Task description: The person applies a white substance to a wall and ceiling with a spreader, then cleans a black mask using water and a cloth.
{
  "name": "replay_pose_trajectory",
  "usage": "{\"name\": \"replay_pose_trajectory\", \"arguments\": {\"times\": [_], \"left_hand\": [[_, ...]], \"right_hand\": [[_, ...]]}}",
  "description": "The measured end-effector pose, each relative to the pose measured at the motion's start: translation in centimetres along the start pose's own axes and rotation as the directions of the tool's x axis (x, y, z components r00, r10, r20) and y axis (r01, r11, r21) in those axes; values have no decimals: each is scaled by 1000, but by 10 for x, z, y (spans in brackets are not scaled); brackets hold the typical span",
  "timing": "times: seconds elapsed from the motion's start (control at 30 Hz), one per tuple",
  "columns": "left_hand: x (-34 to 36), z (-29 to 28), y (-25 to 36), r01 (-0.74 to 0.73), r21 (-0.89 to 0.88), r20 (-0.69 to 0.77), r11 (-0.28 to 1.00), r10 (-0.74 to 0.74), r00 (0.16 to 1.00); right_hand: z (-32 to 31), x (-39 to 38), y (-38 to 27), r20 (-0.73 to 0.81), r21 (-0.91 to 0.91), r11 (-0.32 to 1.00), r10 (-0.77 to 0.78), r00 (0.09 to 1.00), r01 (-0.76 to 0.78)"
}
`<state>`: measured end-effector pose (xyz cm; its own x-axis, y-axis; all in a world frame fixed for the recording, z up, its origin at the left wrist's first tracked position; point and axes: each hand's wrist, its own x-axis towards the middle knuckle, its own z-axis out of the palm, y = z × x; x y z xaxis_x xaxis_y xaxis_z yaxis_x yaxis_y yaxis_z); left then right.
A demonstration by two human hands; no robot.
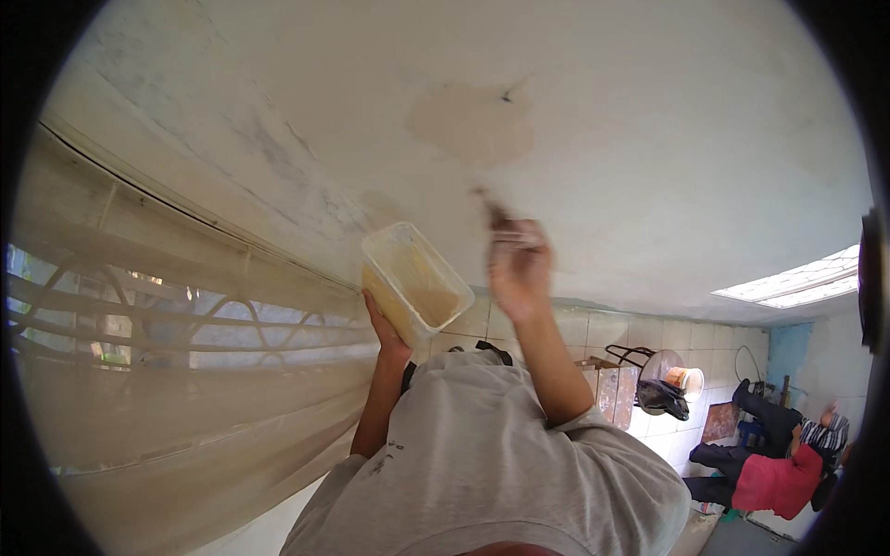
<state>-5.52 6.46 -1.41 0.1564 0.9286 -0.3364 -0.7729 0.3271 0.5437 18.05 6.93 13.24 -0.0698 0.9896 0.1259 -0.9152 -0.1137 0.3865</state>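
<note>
A rectangular translucent plastic tub [417, 274] with a cream-coloured content is held at its side by my left hand [386, 323], near the middle of the view. My right hand [521, 271], raised beside the tub, is closed round a small dark tool [499, 213], too motion-blurred to identify clearly. The tool is close to the pale plastered wall [649, 111], which has a beige damp-looking patch [468, 120] and a small dark mark above the tool. Whether the tool touches the wall I cannot tell.
A sheer curtain [185, 389] over a barred window runs down the left. Below are a tiled floor [482, 320], boxes [603, 398], a round stool [654, 371] and a bucket [684, 382]. Two people [779, 482] are at the lower right, near a bright window [788, 278].
</note>
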Motion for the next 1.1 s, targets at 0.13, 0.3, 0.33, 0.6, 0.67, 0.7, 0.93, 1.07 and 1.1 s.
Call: {"name": "replay_pose_trajectory", "arguments": {"times": [0.13, 0.3, 0.33, 0.6, 0.67, 0.7, 0.93, 1.07, 1.1], "left_hand": [[4, 0, -6, -5, -27, 60, 1000, 6, 998], [5, -1, -7, -15, -3, 20, 1000, 15, 1000], [6, -2, -8, -14, -2, 3, 1000, 14, 1000], [10, -6, -15, -7, -46, 16, 999, 7, 1000], [10, -11, -15, -4, -22, 28, 1000, 4, 1000], [10, -10, -15, -2, -15, 43, 1000, 3, 999], [5, -4, -8, 71, 8, 89, 997, -72, 993], [3, -16, -5, 89, 17, 85, 996, -90, 992], [3, -20, -5, 89, 26, 84, 996, -91, 992]], "right_hand": [[-7, 61, 15, -249, -1, 987, 153, 956, -158], [60, 44, -45, 163, 464, 872, 89, 983, -156], [77, 28, -56, 193, 490, 868, -21, 981, -78], [66, -29, -70, 502, 100, 995, -29, 864, -24], [40, -16, -25, 266, 76, 997, -4, 964, -17], [22, -8, -12, 100, 13, 999, 44, 994, -45], [9, 67, -24, 38, -181, 983, 16, 999, -9], [116, 26, -40, 370, -37, 997, -43, 928, 60], [135, 6, -38, 330, 59, 993, -114, 937, 100]]}}
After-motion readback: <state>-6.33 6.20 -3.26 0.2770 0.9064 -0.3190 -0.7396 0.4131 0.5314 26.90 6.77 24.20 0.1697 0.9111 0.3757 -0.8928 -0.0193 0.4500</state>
